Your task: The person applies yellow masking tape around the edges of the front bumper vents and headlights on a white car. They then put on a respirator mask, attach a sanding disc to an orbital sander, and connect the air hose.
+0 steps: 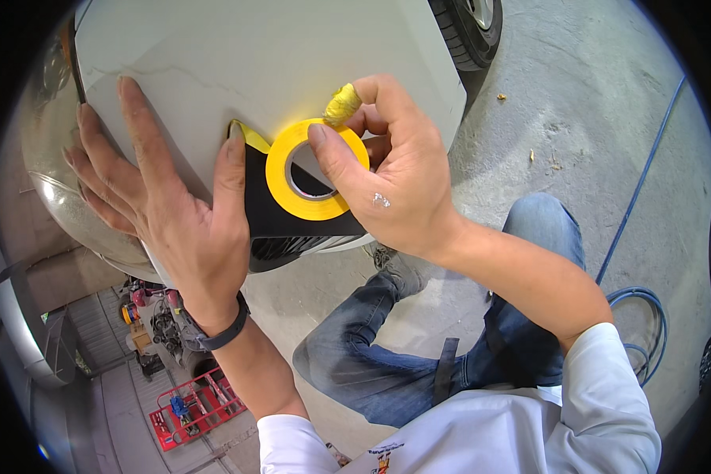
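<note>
A roll of yellow masking tape [279, 183] is gripped in my right hand [407, 170], thumb across its face. Yellow tape is wrapped round that hand's index fingertip. From the roll a short strip of tape [251, 137] runs left to the edge of a black trim panel [270, 217], close to my left thumb. My left hand [174, 193] lies with fingers spread on the pale car body panel [268, 63], beside the headlight. Part of the black trim is hidden behind the roll and my right hand.
A car wheel [470, 28] stands at the top right. On the concrete floor [561, 118] a blue hose [648, 162] runs down to a coil at the right. At the lower left are a red rack [197, 407] and assorted machine parts. My bent legs [363, 355] are below the panel.
</note>
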`<state>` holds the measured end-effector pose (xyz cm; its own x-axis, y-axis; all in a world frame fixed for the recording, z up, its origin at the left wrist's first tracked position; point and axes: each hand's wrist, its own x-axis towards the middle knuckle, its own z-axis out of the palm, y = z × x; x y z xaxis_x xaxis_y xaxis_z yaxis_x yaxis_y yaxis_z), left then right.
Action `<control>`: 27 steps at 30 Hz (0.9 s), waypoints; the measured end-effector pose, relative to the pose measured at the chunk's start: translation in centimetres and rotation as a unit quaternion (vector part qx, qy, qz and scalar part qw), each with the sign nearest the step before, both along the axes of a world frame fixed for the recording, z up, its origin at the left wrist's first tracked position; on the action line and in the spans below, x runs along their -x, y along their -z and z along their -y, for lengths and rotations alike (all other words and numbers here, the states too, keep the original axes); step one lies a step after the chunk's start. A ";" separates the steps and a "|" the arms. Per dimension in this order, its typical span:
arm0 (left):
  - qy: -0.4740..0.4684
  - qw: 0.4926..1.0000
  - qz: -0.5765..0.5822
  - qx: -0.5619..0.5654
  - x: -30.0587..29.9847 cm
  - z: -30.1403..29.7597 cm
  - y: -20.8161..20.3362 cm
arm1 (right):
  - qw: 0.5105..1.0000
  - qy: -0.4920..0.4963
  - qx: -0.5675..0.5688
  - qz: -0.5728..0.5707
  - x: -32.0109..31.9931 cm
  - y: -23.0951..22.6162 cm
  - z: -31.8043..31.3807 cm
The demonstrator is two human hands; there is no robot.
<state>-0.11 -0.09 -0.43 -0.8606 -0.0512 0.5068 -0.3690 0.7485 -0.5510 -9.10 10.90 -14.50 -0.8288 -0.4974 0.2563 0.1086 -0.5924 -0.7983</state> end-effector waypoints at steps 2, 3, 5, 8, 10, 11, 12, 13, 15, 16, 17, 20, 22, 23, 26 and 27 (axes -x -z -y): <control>0.003 1.000 0.008 -0.002 0.0 -0.1 -0.1 | 1.000 -0.003 -0.008 0.009 -0.2 0.0 -0.1; 0.006 1.000 0.007 -0.009 0.0 -0.2 -0.1 | 1.000 0.001 -0.009 0.008 -0.3 0.1 -0.1; 0.009 1.000 0.010 -0.010 -0.1 -0.4 -0.1 | 1.000 0.010 -0.006 0.004 -0.4 0.2 0.1; 0.105 0.990 -0.052 -0.072 0.0 -0.2 0.8 | 1.000 0.024 -0.011 0.016 -0.6 0.3 0.5; 0.122 0.992 -0.009 -0.033 -0.6 0.0 0.1 | 1.000 0.020 -0.014 0.014 -0.5 0.4 0.4; 0.124 0.992 0.012 -0.011 -0.9 0.1 -0.1 | 1.000 0.016 -0.018 0.015 -0.5 0.4 0.3; 0.110 0.994 0.024 0.006 -1.2 0.1 0.2 | 1.000 0.015 -0.011 0.020 -0.5 0.4 0.4; 0.096 0.994 0.036 0.023 -1.5 0.1 0.5 | 1.000 0.014 -0.004 0.026 -0.5 0.4 0.5; 0.093 0.994 0.041 0.039 -1.8 0.2 0.8 | 0.999 0.013 0.001 0.033 -0.7 0.3 0.6; 0.089 0.994 0.046 0.041 -1.9 0.2 0.8 | 0.999 0.012 -0.003 0.034 -0.8 0.3 0.5; 0.085 0.994 0.051 0.042 -2.0 0.2 0.8 | 0.999 0.012 -0.008 0.036 -0.8 0.4 0.4; 0.060 0.991 0.090 0.078 -2.2 0.1 0.5 | 0.999 0.001 -0.017 0.038 -0.8 0.5 0.4; 0.044 0.985 0.129 0.107 -2.4 0.2 -0.2 | 0.999 0.011 -0.013 0.033 -1.0 0.6 0.5; 0.040 0.980 0.153 0.119 -2.4 0.3 -0.6 | 0.999 0.012 -0.012 0.039 -1.0 0.6 0.5; 0.053 0.964 0.207 0.159 -2.4 0.6 -2.2 | 0.999 0.008 -0.006 0.041 -1.3 0.6 0.7; 0.063 0.957 0.220 0.180 -2.3 0.7 -2.7 | 0.999 0.010 -0.006 0.041 -1.4 0.6 0.8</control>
<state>2.21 -0.83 2.27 -0.9825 0.1767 0.0595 0.0385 0.5046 -0.8625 -7.70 10.14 -15.14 -0.8565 -0.4837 0.1800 0.1633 -0.5847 -0.7946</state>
